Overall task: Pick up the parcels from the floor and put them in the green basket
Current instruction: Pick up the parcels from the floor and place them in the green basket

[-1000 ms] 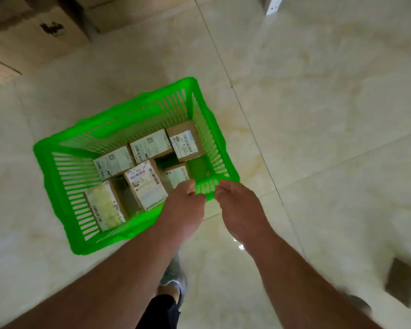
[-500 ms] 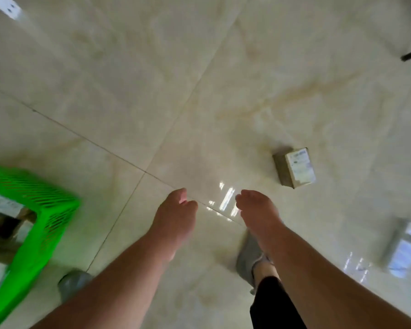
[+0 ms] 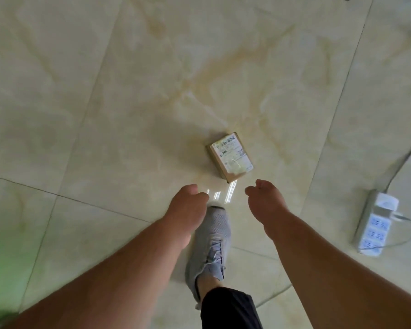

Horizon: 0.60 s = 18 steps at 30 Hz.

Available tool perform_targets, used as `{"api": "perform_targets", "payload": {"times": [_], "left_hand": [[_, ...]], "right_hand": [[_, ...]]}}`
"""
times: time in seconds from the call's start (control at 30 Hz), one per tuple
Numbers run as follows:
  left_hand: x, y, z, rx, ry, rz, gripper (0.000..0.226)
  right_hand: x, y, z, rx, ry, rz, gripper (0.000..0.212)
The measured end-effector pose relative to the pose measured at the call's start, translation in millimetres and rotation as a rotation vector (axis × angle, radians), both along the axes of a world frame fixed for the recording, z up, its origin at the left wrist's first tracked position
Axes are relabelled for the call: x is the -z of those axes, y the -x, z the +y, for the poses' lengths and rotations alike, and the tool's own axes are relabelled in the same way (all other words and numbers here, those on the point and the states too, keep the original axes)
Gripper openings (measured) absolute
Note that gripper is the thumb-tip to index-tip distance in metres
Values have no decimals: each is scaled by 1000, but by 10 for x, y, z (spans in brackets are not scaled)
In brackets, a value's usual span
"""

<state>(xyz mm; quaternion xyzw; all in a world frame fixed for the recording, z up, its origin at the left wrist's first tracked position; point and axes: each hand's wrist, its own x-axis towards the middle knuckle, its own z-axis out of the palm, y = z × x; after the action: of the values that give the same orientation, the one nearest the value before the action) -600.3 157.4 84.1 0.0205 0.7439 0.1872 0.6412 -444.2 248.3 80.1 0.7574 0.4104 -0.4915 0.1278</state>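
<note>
One parcel (image 3: 230,156) lies flat on floor (image 3: 128,91), just ahead of your hands. Left hand (image 3: 188,210), right hand (image 3: 266,203) loose, fingers bent a bit, holding nothing. Parcel not picked up. Green basket mostly out of view, so its fill unknown.

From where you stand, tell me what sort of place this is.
Probably an indoor room used for sorting deliveries, though that is a guess. The floor is glossy marble-look tile, a labelled cardboard parcel lies on it, and a white power strip with its cable sits at the right.
</note>
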Motion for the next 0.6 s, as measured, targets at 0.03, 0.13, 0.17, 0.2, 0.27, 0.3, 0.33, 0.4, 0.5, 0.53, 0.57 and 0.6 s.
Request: {"api": "perform_targets", "payload": {"times": [0.03, 0.13, 0.17, 0.2, 0.27, 0.3, 0.33, 0.4, 0.5, 0.53, 0.57, 0.6], "left_hand": [[80, -77, 75, 0, 6, -15, 43], [300, -238, 285, -40, 18, -49, 50], [372, -278, 350, -53, 14, -54, 52], [435, -318, 409, -65, 15, -45, 56], [507, -376, 505, -96, 13, -49, 71], [528, -390, 555, -107, 9, -60, 80], [551, -394, 596, -119, 12, -74, 88], [630, -385, 629, -139, 1, -105, 82], [736, -379, 644, -157, -40, -151, 56], [740, -361, 625, -169, -47, -160, 53], [720, -333, 600, -184, -49, -165, 54], [684, -295, 567, -197, -52, -167, 55]], "right_hand": [[68, -47, 103, -1, 1, 6, 56], [281, -98, 381, -57, -9, 1, 59], [351, -91, 456, -83, -19, 2, 60], [416, -74, 522, -121, -29, 2, 61], [549, -24, 625, -210, -45, -2, 63], [606, 6, 661, -243, -46, 1, 65], [638, 46, 687, -268, -39, 5, 65], [732, 103, 708, -339, -17, 19, 58], [773, 152, 719, -467, 8, 33, 38], [752, 168, 721, -471, 11, 37, 38], [723, 192, 715, -471, 15, 44, 39], [678, 227, 699, -476, 15, 53, 39]]}}
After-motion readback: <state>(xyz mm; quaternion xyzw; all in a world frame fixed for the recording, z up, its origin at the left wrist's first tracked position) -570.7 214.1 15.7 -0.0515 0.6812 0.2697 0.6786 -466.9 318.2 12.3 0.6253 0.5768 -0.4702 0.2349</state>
